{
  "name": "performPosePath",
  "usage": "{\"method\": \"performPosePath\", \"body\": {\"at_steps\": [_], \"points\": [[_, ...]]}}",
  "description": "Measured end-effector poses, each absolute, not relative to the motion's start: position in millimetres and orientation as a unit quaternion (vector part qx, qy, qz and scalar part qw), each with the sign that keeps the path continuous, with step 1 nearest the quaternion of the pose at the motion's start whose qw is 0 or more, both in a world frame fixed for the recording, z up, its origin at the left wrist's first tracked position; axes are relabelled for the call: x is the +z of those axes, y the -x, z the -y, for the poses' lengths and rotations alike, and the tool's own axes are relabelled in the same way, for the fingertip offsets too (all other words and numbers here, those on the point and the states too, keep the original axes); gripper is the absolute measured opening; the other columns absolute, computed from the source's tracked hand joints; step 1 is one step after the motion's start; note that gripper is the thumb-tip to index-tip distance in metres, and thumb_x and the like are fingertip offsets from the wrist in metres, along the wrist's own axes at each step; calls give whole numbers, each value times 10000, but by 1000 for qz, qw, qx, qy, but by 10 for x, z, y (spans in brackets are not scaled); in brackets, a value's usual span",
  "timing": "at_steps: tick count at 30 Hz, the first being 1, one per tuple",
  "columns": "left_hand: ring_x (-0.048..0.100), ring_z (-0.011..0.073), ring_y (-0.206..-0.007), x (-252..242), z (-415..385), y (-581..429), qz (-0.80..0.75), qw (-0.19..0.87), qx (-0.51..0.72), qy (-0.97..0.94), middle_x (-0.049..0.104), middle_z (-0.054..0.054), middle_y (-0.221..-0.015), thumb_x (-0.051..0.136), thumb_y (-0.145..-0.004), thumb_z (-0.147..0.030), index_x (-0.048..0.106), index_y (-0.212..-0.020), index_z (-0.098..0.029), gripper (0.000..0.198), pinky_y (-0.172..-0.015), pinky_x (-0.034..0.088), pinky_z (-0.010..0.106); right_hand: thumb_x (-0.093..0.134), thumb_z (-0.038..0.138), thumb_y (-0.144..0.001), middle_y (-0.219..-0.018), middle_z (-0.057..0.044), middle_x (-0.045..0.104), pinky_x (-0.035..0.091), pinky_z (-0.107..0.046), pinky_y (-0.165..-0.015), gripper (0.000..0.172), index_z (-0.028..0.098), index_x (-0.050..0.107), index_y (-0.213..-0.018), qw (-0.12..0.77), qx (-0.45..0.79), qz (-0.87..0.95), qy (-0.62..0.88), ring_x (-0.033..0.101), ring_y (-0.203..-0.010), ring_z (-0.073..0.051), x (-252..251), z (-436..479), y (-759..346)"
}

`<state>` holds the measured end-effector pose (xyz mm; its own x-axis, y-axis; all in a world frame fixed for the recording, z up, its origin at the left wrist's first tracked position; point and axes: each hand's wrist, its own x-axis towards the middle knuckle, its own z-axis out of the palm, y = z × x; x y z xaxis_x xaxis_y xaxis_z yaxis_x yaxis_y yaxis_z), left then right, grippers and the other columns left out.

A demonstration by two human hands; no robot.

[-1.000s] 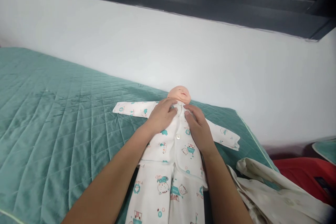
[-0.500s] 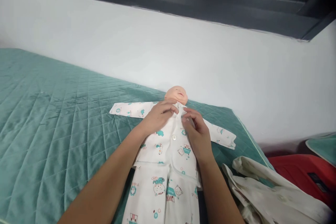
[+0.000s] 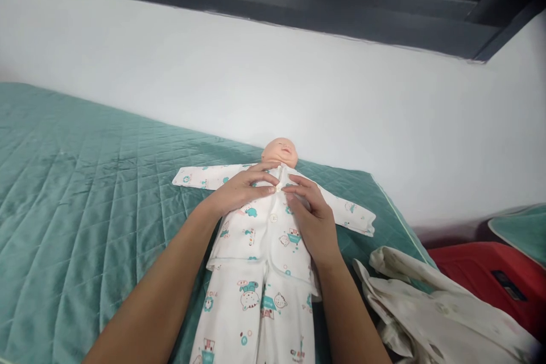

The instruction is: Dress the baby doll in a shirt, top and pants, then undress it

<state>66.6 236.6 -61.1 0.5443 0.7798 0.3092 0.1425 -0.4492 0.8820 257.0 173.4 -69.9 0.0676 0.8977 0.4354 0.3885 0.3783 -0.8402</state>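
A baby doll (image 3: 279, 152) lies face up on a green quilted bed (image 3: 85, 182), dressed in a white printed shirt (image 3: 264, 222) and matching trousers (image 3: 251, 318). My left hand (image 3: 241, 190) and my right hand (image 3: 309, 216) meet on the doll's chest, just below the neck. Fingertips of both hands pinch the shirt's front edges at the top button. A second button (image 3: 273, 218) shows lower down the shirt front. The doll's sleeves spread out flat to both sides.
A crumpled cream garment (image 3: 430, 307) lies at the bed's right corner. A red object (image 3: 490, 278) sits beyond the bed on the right. A white wall (image 3: 298, 79) runs behind the bed under a dark window frame.
Both hands have slid slightly down from the collar and drawn their fingertips together at the top button. The view has shifted a little to the right.
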Motion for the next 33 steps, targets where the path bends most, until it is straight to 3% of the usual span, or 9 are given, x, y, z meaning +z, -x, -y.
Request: {"method": "performPosePath", "body": {"at_steps": [21,33], "points": [[372,215,-1427,-590,-2343,-705,-296,435,387,-757,461,35,-1500,630,-868,-346,689,-951,-234,152,-1193,252,400,596,335,-916,-1313,-16,604,415,-493,-1073,185,332,754,-1012,501,201,668,512,526,-1251,-258,-697,-1720,-2577],[347,215,-1444,-588,-2338,-692,-306,444,378,-753,445,7,-1517,605,-883,-360,723,-1002,-256,197,-1204,249,394,600,266,-908,-1272,-21,606,432,-440,-1049,163,317,743,-970,545,187,665,475,544,-1222,-237,-710,-1710,-2568]]}}
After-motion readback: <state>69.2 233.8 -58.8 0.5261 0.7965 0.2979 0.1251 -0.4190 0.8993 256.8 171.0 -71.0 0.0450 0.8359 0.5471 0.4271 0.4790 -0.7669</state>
